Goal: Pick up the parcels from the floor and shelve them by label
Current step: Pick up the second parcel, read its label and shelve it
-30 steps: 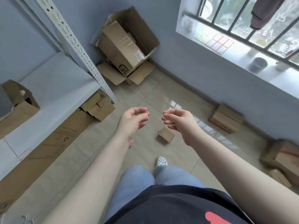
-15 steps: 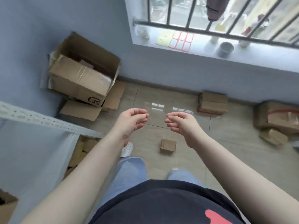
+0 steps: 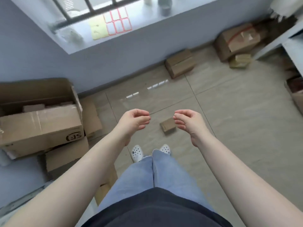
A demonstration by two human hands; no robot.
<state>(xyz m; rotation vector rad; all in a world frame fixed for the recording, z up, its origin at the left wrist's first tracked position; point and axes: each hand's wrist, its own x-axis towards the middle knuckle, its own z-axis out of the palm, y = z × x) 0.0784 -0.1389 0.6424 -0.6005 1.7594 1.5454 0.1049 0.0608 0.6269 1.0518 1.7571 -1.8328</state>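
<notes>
A small brown cardboard parcel (image 3: 168, 126) lies on the tiled floor just ahead of my feet. My left hand (image 3: 135, 122) and my right hand (image 3: 188, 122) hover above the floor at chest width, fingers loosely curled, holding nothing. The small parcel shows between them, partly behind my right fingertips. A medium parcel (image 3: 179, 63) rests against the wall under the window. Further right sit a large taped parcel (image 3: 237, 41) and a small pale parcel (image 3: 240, 60) in front of it.
A big open carton (image 3: 39, 112) with boxes inside stands at the left on flattened cardboard (image 3: 65, 154). A window sill (image 3: 147, 18) carries red-framed label sheets (image 3: 118, 22) and a cup. A grey shelf edge (image 3: 293, 46) and another box (image 3: 296, 94) are at the right.
My view has swung right, away from the shelf at the left toward the window wall. The hands kept their curled pose and spread slightly apart. The small parcel now sits between them.
</notes>
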